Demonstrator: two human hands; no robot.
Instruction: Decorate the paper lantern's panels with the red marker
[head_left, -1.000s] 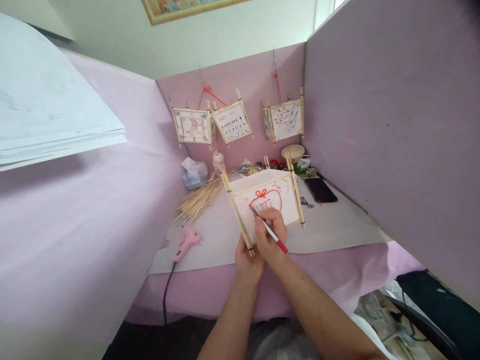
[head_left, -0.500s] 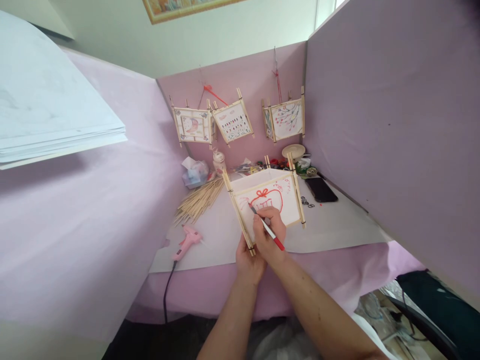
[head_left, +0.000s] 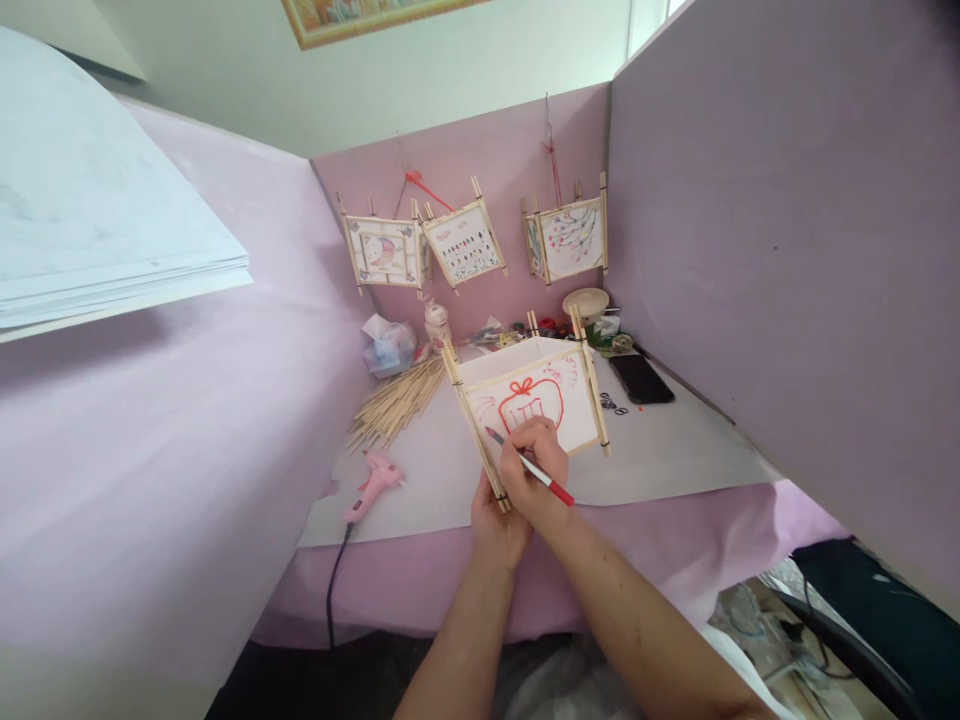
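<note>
Marker [head_left: 557,489]: my right hand [head_left: 531,490] is clamping it between fingers, likely for control.
Lantern [head_left: 525,385]: my left hand [head_left: 491,530] is likely steadying it; finger closure unclear.

The left hand [head_left: 496,530] is sitting beneath the near left corner of a stick-framed paper lantern [head_left: 529,402], while the right hand [head_left: 541,462] is hovering before its near panel, a marker [head_left: 534,469] lying across its grip. Left of both hands, a hot glue gun [head_left: 379,482] is lying on the table [head_left: 675,450]; loose sticks [head_left: 397,403] are lying behind it. Right of and beyond the hands, a smartphone [head_left: 642,379] is lying flat. Farther behind, hanging lanterns [head_left: 574,243] are dangling above table height before the back partition [head_left: 495,165].
</note>
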